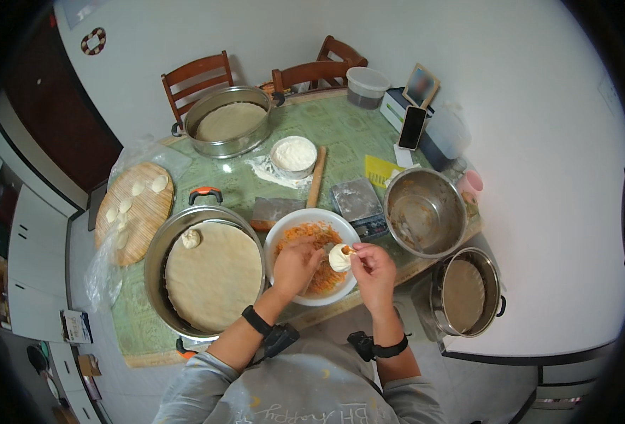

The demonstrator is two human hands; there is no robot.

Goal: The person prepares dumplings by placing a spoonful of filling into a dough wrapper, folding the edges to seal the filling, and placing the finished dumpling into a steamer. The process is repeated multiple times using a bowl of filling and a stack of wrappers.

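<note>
A pleated, part-closed dough bun (pixel 339 258) with orange filling at its opening is pinched in my right hand (pixel 374 273). My left hand (pixel 297 266) is curled just left of the bun, over the white bowl (pixel 352 233). A small greyish thing shows by its fingertips; whether the hand grips it or touches the bun cannot be made out. Shredded orange filling (pixel 320 283) lies in the bowl beneath both hands. On the left, a large steel steamer (pixel 152 265) holds a round cloth liner (pixel 214 281) with one shaped bun (pixel 190 238) near its upper left.
Dough pieces lie on a round wooden board (pixel 150 209), partly under a plastic bag (pixel 103 281). Behind the white bowl are a rolling pin (pixel 317 177), a flour bowl (pixel 294 157) and a scale (pixel 358 199). A steel basin (pixel 423 212) stands right; another steamer (pixel 227 140) stands farther back.
</note>
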